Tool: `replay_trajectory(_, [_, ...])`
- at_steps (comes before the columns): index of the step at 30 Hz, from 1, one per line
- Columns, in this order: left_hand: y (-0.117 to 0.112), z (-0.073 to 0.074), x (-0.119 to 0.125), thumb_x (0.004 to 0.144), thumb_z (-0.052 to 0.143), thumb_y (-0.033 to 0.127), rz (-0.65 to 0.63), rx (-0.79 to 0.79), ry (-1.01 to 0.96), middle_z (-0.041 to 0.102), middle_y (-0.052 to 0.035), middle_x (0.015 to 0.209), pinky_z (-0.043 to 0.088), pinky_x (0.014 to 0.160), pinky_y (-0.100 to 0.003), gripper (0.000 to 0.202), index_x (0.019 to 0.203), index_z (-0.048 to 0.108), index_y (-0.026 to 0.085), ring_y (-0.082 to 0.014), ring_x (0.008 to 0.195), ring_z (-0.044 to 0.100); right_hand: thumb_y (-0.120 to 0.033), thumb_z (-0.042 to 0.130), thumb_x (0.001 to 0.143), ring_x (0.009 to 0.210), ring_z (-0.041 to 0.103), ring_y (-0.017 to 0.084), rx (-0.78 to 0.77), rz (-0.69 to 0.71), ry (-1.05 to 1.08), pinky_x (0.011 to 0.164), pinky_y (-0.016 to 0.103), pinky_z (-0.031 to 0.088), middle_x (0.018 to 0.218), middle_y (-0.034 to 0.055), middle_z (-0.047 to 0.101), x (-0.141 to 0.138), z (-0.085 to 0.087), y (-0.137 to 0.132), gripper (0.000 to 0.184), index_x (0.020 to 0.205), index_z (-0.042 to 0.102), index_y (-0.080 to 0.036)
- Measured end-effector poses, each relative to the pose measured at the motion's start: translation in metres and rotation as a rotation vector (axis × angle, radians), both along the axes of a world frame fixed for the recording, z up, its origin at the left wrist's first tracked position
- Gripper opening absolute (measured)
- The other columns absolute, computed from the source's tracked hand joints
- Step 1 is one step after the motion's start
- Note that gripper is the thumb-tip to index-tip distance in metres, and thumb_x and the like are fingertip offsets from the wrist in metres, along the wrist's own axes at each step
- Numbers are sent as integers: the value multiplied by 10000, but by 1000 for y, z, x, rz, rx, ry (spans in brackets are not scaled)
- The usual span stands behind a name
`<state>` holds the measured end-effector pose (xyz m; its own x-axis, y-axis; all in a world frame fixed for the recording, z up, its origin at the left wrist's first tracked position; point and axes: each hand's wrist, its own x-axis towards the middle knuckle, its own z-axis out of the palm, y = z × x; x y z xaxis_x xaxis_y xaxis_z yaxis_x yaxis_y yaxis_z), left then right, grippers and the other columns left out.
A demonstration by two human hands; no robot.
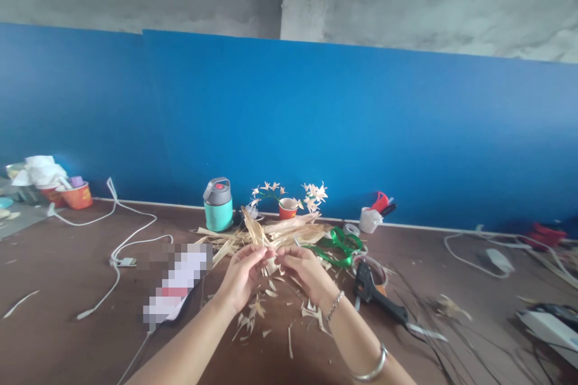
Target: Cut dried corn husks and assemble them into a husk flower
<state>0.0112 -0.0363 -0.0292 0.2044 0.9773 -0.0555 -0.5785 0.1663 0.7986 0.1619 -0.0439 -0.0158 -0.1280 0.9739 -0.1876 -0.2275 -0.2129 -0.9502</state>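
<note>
Left grip [244, 271] beside right grip [307, 267], dried husks [295, 230]

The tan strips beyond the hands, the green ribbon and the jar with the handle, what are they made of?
Tan strips: likely dried plant husk, dull and papery, with lengthwise creases.
Green ribbon: perhaps satin or plastic, since it curls in smooth, bright loops.
Jar: probably smooth plastic, going by its even turquoise and grey colours, though painted metal is possible.
</note>
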Motion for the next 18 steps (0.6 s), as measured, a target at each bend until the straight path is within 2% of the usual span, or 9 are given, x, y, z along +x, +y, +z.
replay_trajectory(9, [0, 0, 0, 645, 740, 240, 19, 26, 13, 721, -60, 847, 455, 728, -225, 114, 656, 683, 142, -153, 793, 636, -255, 670, 623, 512, 463, 76, 19, -30, 3, 477, 187, 336, 620, -3, 598, 1, -3, 0, 130, 690, 646, -145])
replay_trajectory(18, [0, -3, 1, 669, 713, 274, 33, 71, 118, 685, -27, 682, 440, 670, -230, 121, 713, 693, 163, -141, 689, 609, -255, 650, 618, 491, 443, 81, 38, -66, 2, 474, 194, 338, 584, -14, 572, 0, -1, 0, 116, 661, 608, -155])
